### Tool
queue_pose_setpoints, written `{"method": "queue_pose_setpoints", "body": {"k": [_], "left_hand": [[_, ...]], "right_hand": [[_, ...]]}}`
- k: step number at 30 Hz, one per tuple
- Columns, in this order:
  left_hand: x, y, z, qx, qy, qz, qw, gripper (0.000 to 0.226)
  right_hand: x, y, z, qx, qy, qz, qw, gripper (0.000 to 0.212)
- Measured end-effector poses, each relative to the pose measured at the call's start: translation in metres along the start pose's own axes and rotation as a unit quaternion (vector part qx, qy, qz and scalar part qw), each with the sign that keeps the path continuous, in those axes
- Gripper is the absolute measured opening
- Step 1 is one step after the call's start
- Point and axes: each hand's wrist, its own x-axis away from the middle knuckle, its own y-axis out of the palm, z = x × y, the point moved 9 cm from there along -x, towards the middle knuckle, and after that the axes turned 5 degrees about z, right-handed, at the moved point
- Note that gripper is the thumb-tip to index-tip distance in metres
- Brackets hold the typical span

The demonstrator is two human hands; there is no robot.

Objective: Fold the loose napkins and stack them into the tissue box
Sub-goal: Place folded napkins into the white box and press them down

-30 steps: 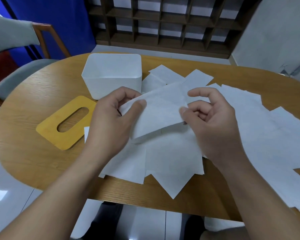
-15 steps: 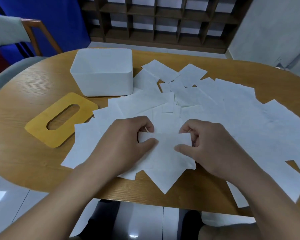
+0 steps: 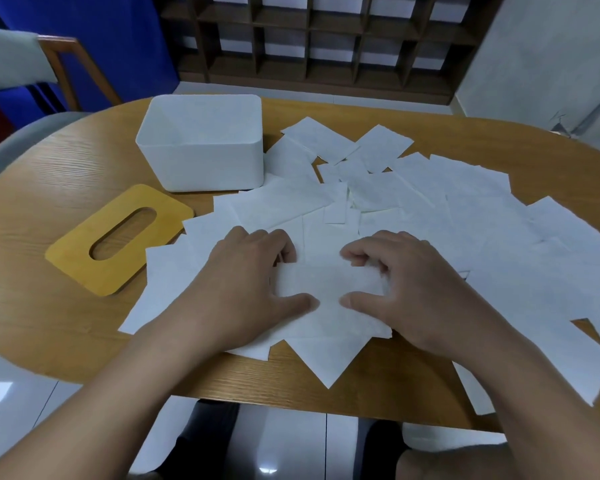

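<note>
A white napkin point(image 3: 328, 287) lies folded flat near the table's front edge, on top of other napkins. My left hand point(image 3: 246, 289) pinches its left end, thumb on top and fingers curled at its far edge. My right hand point(image 3: 406, 289) grips its right end the same way. Several loose white napkins point(image 3: 465, 209) are spread over the middle and right of the table. The open white tissue box point(image 3: 201, 168) stands at the back left, with no napkins visible inside. Its yellow slotted lid point(image 3: 118, 240) lies flat in front of it.
The round wooden table point(image 3: 49, 188) has bare wood on its left side. A chair with a wooden frame point(image 3: 66, 67) stands at the far left. A dark lattice shelf point(image 3: 326, 39) is behind the table. Some napkins point(image 3: 568, 372) overhang the front right edge.
Both hands brought the napkin down from mid-air near the box to the table's front edge. It now lies folded and pressed flat between them.
</note>
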Motion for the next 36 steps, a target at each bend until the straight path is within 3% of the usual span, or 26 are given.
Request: {"method": "queue_pose_setpoints", "body": {"k": [3, 5, 7, 11, 14, 18, 24, 28, 36], "left_hand": [[0.000, 0.002, 0.002, 0.057, -0.009, -0.010, 0.998, 0.040], [0.001, 0.002, 0.003, 0.093, -0.008, -0.008, 0.996, 0.035], [0.003, 0.001, 0.001, 0.143, -0.020, -0.011, 0.989, 0.031], [0.000, -0.011, 0.004, 0.257, 0.001, 0.026, 0.966, 0.023], [-0.003, -0.022, 0.000, 0.387, -0.010, 0.083, 0.918, 0.009], [-0.005, -0.026, -0.003, 0.455, -0.011, 0.141, 0.879, 0.007], [-0.002, -0.003, -0.010, 0.453, -0.044, 0.146, 0.878, 0.026], [0.003, -0.003, -0.016, 0.428, -0.059, 0.197, 0.880, 0.044], [0.001, 0.000, -0.019, 0.393, -0.080, 0.204, 0.893, 0.035]], "right_hand": [[-0.001, 0.001, -0.002, 0.004, 0.000, -0.012, 1.000, 0.048], [-0.002, -0.001, -0.003, -0.005, -0.005, -0.004, 1.000, 0.034], [-0.004, -0.004, -0.004, -0.022, -0.009, 0.015, 1.000, 0.018], [-0.005, -0.019, -0.007, -0.112, -0.015, 0.072, 0.991, 0.013], [-0.007, -0.035, -0.003, -0.283, 0.006, 0.124, 0.951, 0.008], [-0.012, -0.027, -0.003, -0.478, 0.032, 0.147, 0.865, 0.026], [-0.016, -0.002, -0.017, -0.457, 0.035, 0.144, 0.877, 0.050], [-0.012, 0.001, -0.023, -0.417, 0.028, 0.166, 0.893, 0.057], [-0.011, 0.005, -0.020, -0.387, 0.053, 0.173, 0.904, 0.056]]}}
